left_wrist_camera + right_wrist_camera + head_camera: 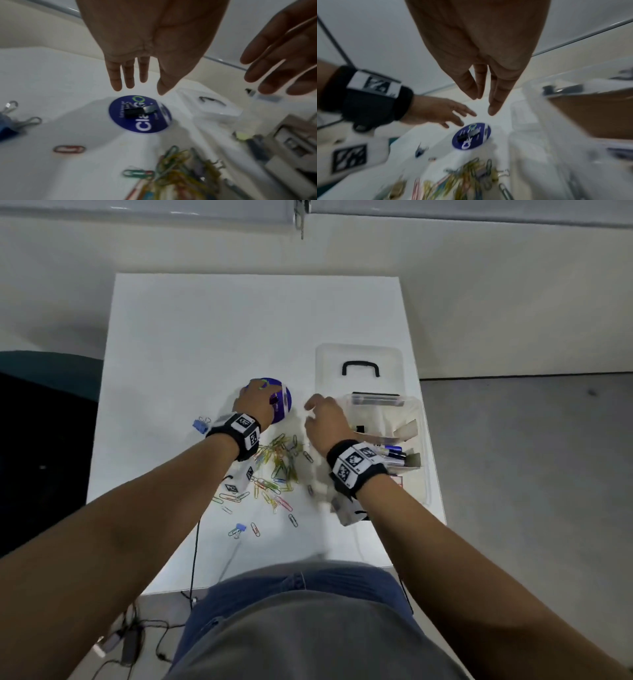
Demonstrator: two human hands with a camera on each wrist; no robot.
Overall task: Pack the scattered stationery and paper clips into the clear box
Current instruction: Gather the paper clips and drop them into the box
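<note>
A round blue disc (283,405) lies mid-table with two black binder clips (135,112) on top of it. My left hand (255,402) hovers just above the disc with fingers straight, holding nothing (139,90). My right hand (315,412) hangs between the disc and the clear box (423,440), fingers extended and empty (483,105). The box stands at the table's right edge and holds pens and cardboard pieces. A pile of coloured paper clips (279,465) is spread in front of both hands.
The box's clear lid (359,368) with a black handle lies behind the box. A blue binder clip (200,424) sits left of my left wrist, another (239,529) near the front edge. A red paper clip (68,148) lies apart. Cables hang off the table's front.
</note>
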